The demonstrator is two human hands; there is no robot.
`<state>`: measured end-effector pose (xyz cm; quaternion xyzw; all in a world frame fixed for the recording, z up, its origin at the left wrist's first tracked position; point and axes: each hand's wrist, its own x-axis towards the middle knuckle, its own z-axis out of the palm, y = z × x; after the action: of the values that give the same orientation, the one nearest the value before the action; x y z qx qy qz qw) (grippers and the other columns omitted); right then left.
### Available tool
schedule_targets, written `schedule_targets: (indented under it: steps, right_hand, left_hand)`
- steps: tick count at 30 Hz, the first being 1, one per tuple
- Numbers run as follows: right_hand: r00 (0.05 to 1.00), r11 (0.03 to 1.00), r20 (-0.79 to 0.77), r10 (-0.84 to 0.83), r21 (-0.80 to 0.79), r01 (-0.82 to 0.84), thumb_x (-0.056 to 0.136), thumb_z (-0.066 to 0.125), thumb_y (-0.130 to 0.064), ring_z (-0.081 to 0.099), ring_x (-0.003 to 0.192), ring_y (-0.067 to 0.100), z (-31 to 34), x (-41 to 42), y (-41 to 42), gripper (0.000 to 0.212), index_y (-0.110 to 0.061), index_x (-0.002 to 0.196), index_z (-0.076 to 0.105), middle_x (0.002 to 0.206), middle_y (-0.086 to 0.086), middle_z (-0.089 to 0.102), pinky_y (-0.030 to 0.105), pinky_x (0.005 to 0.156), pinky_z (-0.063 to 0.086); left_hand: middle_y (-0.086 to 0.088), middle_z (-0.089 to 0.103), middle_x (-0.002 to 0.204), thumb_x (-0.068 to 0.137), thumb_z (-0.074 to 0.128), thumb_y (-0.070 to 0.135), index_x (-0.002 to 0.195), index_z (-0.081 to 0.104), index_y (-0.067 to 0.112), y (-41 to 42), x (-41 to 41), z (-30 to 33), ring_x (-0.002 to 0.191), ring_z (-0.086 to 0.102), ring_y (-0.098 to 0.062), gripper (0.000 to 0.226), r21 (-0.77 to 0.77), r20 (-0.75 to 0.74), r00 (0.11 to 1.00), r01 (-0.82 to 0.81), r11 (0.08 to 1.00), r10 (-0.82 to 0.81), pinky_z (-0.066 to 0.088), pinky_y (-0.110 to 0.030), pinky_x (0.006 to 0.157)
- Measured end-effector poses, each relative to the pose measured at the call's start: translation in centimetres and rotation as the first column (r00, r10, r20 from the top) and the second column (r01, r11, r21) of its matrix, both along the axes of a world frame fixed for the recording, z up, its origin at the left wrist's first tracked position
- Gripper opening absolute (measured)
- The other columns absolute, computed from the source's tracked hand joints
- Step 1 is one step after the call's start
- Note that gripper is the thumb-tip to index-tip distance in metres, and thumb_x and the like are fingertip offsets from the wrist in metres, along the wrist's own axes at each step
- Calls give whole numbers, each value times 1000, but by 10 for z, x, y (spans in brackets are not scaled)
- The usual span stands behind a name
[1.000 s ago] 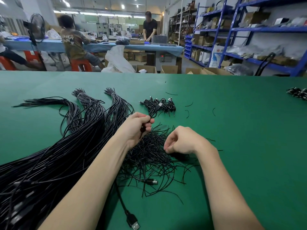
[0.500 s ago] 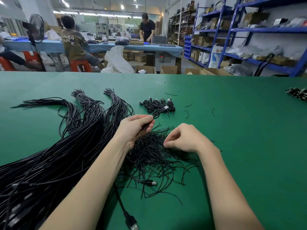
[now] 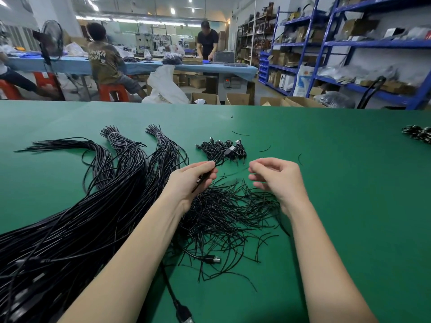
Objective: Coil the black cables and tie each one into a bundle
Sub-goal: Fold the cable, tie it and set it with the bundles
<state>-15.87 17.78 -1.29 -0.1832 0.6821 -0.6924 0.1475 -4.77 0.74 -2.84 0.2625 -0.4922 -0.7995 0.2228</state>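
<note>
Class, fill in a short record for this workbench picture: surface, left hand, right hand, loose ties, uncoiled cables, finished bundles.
surface: green table
left hand: left hand grips a coiled cable
right hand: right hand raised, fingers curled; a thin tie reaches toward it, hold unclear
loose ties: pile of ties under both hands
uncoiled cables: long cables at left
finished bundles: small heap beyond the hands

Long black cables (image 3: 77, 220) are lying fanned left of the short tie wires (image 3: 228, 206); coiled bundles (image 3: 221, 149) are sitting just beyond those wires.
</note>
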Motion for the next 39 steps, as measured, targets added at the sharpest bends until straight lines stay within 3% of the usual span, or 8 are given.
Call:
schedule_targets:
  steps: [5,12,15,19,22,25,30,39]
  right_hand:
    - [949,958,287,128,-284,-43,90,75,-9,72,64,9,1,17,-21,7,-9,97,73,84,2,79,17,52,54]
    - [994,994,32,104,-41,-103,87,75,-4,70,59,10,-8,35,-44,7,-10,90,72,72,3,77,20,52,54]
    - [988,993,-113,107,67,-100,83,72,-5,71,60,14,-7,35,-42,19,-22,92,74,72,2,77,30,59,61]
    - [950,984,-301,89,175,-36,79,73,-13,72,54,14,-4,34,-39,17,-29,75,77,69,-11,74,27,52,60]
    - [957,986,-271,105,157,-64,84,77,-19,72,55,13,-3,35,-41,12,-26,75,77,66,-8,74,25,52,58]
    - [992,994,-75,104,47,-101,90,78,-19,69,58,8,-2,30,-38,10,-20,80,78,65,-7,73,22,55,56]
    - [984,987,71,160,5,-161,86,81,-14,64,56,6,-2,23,-29,8,-14,78,80,64,-4,70,17,54,54]
    - [959,963,-199,201,220,-156,83,80,-17,58,53,13,1,16,-22,14,-21,69,81,60,7,67,33,64,54]
  left_hand:
    - [-6,77,84,86,77,11,95,74,6,4,-2,-1,66,71,-7,11,24,-38,999,-14,1000,15,55,-15,57]
    - [-7,76,77,87,73,2,92,74,4,8,-4,1,64,71,-7,5,31,-107,993,-50,998,53,57,-15,61]
    - [-7,74,75,86,74,4,95,74,2,9,-3,1,61,68,-7,9,9,-100,993,-57,998,58,57,-15,63]
    - [-4,72,68,85,76,4,93,74,3,13,-3,1,57,65,-7,9,-68,-98,993,-78,995,71,57,-16,64]
    - [0,72,67,86,76,6,93,75,3,14,-4,1,59,64,-8,8,-181,-98,991,-104,978,88,57,-17,66]
    - [-2,76,79,86,77,11,95,76,7,13,-3,1,66,67,-7,10,-269,-95,993,-96,958,73,54,-16,64]
    - [7,78,82,83,82,19,93,79,12,12,-2,0,70,66,8,12,-448,-51,998,-54,893,35,44,-4,59]
    - [8,79,84,83,82,21,85,81,23,14,0,3,79,72,1,3,-632,-68,996,1,775,-57,48,-6,70]
